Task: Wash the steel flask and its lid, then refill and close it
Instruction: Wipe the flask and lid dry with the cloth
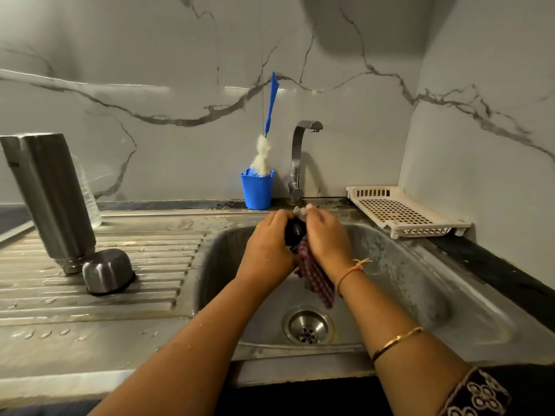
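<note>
Your embroidered sleeve [477, 394] and both bare forearms enter at the bottom edge and reach over the sink [405, 265]. Your left hand [270, 250] grips a black stopper [295, 232], apparently the flask's inner lid, above the basin. Your right hand [327, 238] clasps a red checked cloth [318, 277] against it, the tail hanging toward the drain [308, 325].

Judgement: the lid-cleaning step is in hand; whether you are scrubbing or drying, I cannot tell.

The steel flask [51, 199] stands mouth down on the ribbed drainboard [150, 259] to your left, well apart from your hands, with the steel cap [108, 270] inverted just beside its neck. Both appear washed and left draining. The flask is brushed grey, with no visible residue.

The tap [300, 145] shows no flow. The next move calls for freeing a hand, righting the flask and bringing its mouth under the spout.
</note>
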`<state>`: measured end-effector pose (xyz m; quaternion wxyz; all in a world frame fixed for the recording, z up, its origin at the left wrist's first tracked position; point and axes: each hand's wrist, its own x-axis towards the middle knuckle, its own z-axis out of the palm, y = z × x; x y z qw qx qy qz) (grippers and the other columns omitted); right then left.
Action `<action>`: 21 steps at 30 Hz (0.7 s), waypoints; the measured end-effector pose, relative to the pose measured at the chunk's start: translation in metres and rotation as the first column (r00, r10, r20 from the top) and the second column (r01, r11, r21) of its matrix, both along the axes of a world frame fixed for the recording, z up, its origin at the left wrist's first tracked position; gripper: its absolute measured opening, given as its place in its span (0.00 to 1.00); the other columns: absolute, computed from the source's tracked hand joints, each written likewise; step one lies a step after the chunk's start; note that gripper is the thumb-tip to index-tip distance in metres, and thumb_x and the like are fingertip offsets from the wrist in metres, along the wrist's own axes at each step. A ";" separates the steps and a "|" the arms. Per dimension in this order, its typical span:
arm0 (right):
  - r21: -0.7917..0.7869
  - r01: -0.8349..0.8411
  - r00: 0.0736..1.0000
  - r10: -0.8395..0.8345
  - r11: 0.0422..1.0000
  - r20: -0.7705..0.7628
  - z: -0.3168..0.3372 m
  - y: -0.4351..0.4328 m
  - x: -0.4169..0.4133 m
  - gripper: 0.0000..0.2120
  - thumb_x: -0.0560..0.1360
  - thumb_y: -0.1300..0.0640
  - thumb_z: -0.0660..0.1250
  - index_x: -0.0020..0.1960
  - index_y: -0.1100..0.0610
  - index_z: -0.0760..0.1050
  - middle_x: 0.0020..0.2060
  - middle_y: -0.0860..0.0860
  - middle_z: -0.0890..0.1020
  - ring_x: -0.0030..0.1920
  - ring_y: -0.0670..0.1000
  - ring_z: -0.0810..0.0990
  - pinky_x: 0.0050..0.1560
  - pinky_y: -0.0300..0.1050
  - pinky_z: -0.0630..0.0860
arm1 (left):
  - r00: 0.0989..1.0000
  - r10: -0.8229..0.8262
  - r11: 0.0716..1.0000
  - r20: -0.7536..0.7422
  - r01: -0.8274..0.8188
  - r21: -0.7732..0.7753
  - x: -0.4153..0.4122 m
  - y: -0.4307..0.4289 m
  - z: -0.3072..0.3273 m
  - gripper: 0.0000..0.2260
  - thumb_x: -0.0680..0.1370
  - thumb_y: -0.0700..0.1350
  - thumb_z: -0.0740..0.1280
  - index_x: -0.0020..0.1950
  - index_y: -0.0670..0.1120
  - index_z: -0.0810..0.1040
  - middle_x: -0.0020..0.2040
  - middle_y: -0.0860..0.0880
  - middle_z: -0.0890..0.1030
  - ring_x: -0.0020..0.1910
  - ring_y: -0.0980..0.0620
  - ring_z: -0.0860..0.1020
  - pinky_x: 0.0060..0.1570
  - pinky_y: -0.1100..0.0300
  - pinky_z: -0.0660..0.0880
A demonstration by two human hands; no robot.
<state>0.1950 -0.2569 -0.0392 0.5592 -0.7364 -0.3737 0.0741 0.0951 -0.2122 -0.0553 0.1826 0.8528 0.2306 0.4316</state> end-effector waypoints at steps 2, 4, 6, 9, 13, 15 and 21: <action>0.188 -0.176 0.836 0.247 0.966 -0.489 0.006 -0.007 0.003 0.16 0.81 0.49 0.55 0.44 0.56 0.76 0.38 0.54 0.83 0.43 0.55 0.83 0.46 0.49 0.80 | 0.990 -0.098 0.982 0.102 0.113 -0.154 -0.001 -0.005 0.004 0.24 0.68 0.42 0.76 0.59 0.52 0.70 0.49 0.61 0.74 0.47 0.59 0.75 0.42 0.73 0.73; 0.315 -0.281 0.607 0.422 0.907 -0.674 0.009 -0.018 0.005 0.16 0.81 0.51 0.54 0.43 0.58 0.75 0.27 0.52 0.82 0.29 0.48 0.82 0.30 0.40 0.79 | 0.977 -0.156 0.955 0.143 0.186 -0.231 -0.001 -0.007 0.005 0.26 0.67 0.42 0.77 0.58 0.54 0.67 0.47 0.62 0.74 0.46 0.56 0.78 0.35 0.70 0.76; 0.313 -0.276 0.571 0.417 0.909 -0.707 0.008 -0.019 0.007 0.16 0.81 0.51 0.54 0.44 0.59 0.75 0.27 0.52 0.82 0.29 0.48 0.82 0.31 0.40 0.78 | 0.983 -0.163 0.952 0.084 0.180 -0.246 0.000 -0.006 0.006 0.27 0.68 0.44 0.77 0.60 0.54 0.66 0.50 0.60 0.74 0.49 0.55 0.78 0.38 0.67 0.77; -0.029 -0.165 0.950 0.151 0.986 -0.272 0.002 -0.008 0.005 0.16 0.80 0.47 0.54 0.45 0.56 0.75 0.38 0.53 0.80 0.41 0.52 0.79 0.48 0.50 0.78 | 0.974 0.014 0.998 -0.226 -0.027 -0.056 -0.001 0.004 0.000 0.28 0.70 0.50 0.74 0.66 0.51 0.66 0.62 0.52 0.73 0.62 0.51 0.71 0.59 0.58 0.71; -0.097 0.041 0.916 0.001 0.994 0.400 -0.006 -0.004 -0.005 0.17 0.80 0.44 0.54 0.44 0.55 0.73 0.36 0.48 0.76 0.38 0.49 0.74 0.37 0.43 0.68 | 0.963 0.071 0.997 -0.259 -0.060 0.051 -0.002 0.006 -0.004 0.23 0.75 0.48 0.69 0.67 0.47 0.66 0.63 0.50 0.72 0.60 0.52 0.71 0.58 0.63 0.66; -0.048 0.038 0.949 -0.021 0.998 0.314 -0.005 0.000 -0.003 0.17 0.80 0.45 0.54 0.44 0.55 0.74 0.37 0.49 0.77 0.40 0.51 0.76 0.41 0.44 0.70 | 0.988 0.032 0.999 -0.154 -0.035 -0.018 -0.002 0.002 -0.001 0.20 0.75 0.46 0.70 0.65 0.48 0.68 0.59 0.50 0.75 0.55 0.54 0.75 0.53 0.64 0.69; 0.240 -0.313 0.650 0.391 0.919 -0.651 0.004 -0.015 0.012 0.15 0.80 0.51 0.57 0.45 0.58 0.76 0.36 0.55 0.84 0.35 0.53 0.83 0.39 0.49 0.79 | 0.998 -0.040 0.983 -0.049 0.031 -0.179 0.002 -0.003 0.003 0.26 0.66 0.46 0.78 0.55 0.52 0.64 0.51 0.53 0.74 0.49 0.53 0.78 0.43 0.56 0.81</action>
